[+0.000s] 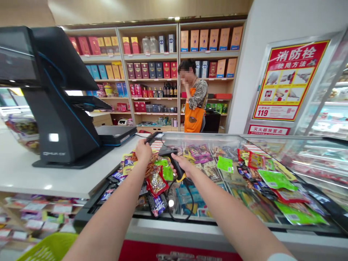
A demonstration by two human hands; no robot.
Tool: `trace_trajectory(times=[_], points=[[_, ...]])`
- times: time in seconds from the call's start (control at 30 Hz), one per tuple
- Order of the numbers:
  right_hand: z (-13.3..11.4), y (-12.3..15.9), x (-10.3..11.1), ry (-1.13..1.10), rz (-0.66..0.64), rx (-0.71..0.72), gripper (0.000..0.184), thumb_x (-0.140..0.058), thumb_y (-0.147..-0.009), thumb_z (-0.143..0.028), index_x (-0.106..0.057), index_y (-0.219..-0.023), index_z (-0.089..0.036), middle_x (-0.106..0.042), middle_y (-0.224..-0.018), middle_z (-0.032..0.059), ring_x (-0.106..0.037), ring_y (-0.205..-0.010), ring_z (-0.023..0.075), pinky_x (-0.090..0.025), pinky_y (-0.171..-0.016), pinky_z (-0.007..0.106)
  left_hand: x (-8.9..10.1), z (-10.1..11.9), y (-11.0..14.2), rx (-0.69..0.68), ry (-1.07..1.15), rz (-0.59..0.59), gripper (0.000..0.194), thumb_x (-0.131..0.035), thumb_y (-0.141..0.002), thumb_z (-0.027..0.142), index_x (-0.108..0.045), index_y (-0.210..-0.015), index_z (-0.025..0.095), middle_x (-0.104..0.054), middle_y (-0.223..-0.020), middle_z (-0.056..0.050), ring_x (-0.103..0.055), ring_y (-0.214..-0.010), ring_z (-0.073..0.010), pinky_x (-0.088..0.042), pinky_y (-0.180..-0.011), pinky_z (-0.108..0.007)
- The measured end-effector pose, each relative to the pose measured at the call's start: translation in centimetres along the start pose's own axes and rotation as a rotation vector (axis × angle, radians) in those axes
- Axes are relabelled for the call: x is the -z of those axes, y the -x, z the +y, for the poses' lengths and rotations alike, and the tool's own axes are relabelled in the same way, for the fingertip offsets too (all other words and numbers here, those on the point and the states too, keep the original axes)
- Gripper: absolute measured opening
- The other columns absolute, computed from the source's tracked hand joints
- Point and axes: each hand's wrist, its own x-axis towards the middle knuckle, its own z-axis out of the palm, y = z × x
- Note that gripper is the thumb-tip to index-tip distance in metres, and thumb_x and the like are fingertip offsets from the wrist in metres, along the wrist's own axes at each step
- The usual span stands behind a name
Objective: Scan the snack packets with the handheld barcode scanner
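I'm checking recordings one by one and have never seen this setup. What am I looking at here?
There is no robot: these are a person's bare hands, seen from a camera worn on their head, looking forward and down. The right hand has its grip around a black scanner with a cable. The left hand is at a dark flat object; whether it holds it is hard to tell. On a glass-topped case lie colorful snack packets in two piles. Beyond it stands another person in an orange apron.
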Motion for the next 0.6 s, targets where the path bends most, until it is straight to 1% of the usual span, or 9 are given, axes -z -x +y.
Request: trace_trajectory(times=[0.07,0.1,0.17,0.23,0.27,0.37,0.43,0.5,0.6], points=[[-0.2,0.4,0.9,-0.020,0.029,0.013,0.030,-0.048,-0.091,-0.045,-0.052,-0.081,-0.017,-0.054,-0.047,-0.0049,-0.047,-0.032,0.0085,-0.041,-0.034,0.019,-0.7,1.0,0.6,-0.096,0.044,0.040,0.029,-0.046,-0.080,0.017,-0.063,-0.104,0.016,-0.061,-0.116,-0.013,-0.054,-0.113,-0.0252,-0.039,-0.098,-0.037],[-0.4,0.7,1.6,-0.027,0.052,0.025,0.031,-0.049,-0.090,-0.047,-0.052,-0.082,-0.017,-0.054,-0.047,-0.0051,-0.047,-0.033,0.0085,-0.041,-0.034,0.019,-1.2,1.5,1.1,-0.129,0.072,0.030,0.030,-0.045,-0.080,0.017,-0.063,-0.103,0.016,-0.061,-0.117,-0.012,-0.053,-0.114,-0.0238,-0.038,-0.100,-0.036],[-0.8,1.6,3.3,-0.023,0.122,0.065,0.034,-0.053,-0.087,-0.051,-0.051,-0.080,-0.017,-0.054,-0.047,-0.0050,-0.047,-0.033,0.0084,-0.040,-0.034,0.019,-2.6,3.0,2.3,-0.146,0.131,-0.041,0.031,-0.043,-0.080,0.017,-0.063,-0.104,0.017,-0.063,-0.113,-0.011,-0.054,-0.112,-0.0217,-0.040,-0.098,-0.034],[-1.3,2.9,5.6,-0.008,0.197,0.111,0.036,-0.056,-0.085,-0.052,-0.051,-0.078,-0.017,-0.055,-0.047,-0.0047,-0.047,-0.033,0.0082,-0.040,-0.033,0.019,-4.4,5.0,4.1,-0.132,0.161,-0.164,0.031,-0.041,-0.082,0.017,-0.064,-0.104,0.016,-0.067,-0.106,-0.010,-0.059,-0.104,-0.0206,-0.044,-0.092,-0.032],[-1.6,3.7,6.9,-0.004,0.223,0.138,0.034,-0.057,-0.084,-0.051,-0.052,-0.079,-0.017,-0.055,-0.048,-0.0048,-0.047,-0.033,0.0083,-0.041,-0.033,0.020,-5.4,6.1,5.2,-0.134,0.155,-0.248,0.030,-0.042,-0.083,0.018,-0.064,-0.102,0.016,-0.068,-0.103,-0.009,-0.061,-0.099,-0.0203,-0.045,-0.088,-0.032],[-2.3,6.2,11.0,0.022,0.303,0.195,0.035,-0.057,-0.084,-0.050,-0.051,-0.073,-0.017,-0.055,-0.048,-0.0038,-0.047,-0.033,0.0085,-0.041,-0.032,0.020,-8.6,9.9,9.4,-0.198,0.015,-0.577,0.023,-0.048,-0.083,0.023,-0.069,-0.089,0.015,-0.071,-0.092,-0.010,-0.064,-0.090,-0.0210,-0.046,-0.080,-0.029],[-2.7,7.9,13.4,0.024,0.393,0.229,0.035,-0.056,-0.086,-0.048,-0.050,-0.069,-0.017,-0.054,-0.047,-0.0033,-0.047,-0.033,0.0086,-0.041,-0.032,0.021,-10.5,12.4,12.3,-0.221,-0.130,-0.778,0.022,-0.054,-0.081,0.029,-0.070,-0.080,0.014,-0.071,-0.090,-0.014,-0.066,-0.092,-0.0239,-0.046,-0.078,-0.029],[-3.1,9.3,15.3,0.014,0.478,0.266,0.033,-0.053,-0.088,-0.045,-0.050,-0.071,-0.017,-0.054,-0.046,-0.0034,-0.047,-0.032,0.0087,-0.041,-0.031,0.020,-12.4,14.5,14.9,-0.211,-0.223,-0.874,0.028,-0.057,-0.079,0.037,-0.070,-0.083,0.013,-0.070,-0.095,-0.019,-0.065,-0.098,-0.0279,-0.047,-0.079,-0.031],[-3.3,10.8,17.2,-0.003,0.570,0.306,0.029,-0.053,-0.089,-0.043,-0.049,-0.075,-0.017,-0.055,-0.047,-0.0036,-0.047,-0.032,0.0088,-0.040,-0.031,0.020,-14.8,16.3,17.7,-0.213,-0.242,-0.871,0.041,-0.062,-0.074,0.048,-0.069,-0.092,0.011,-0.066,-0.107,-0.025,-0.061,-0.107,-0.0338,-0.046,-0.083,-0.036]])
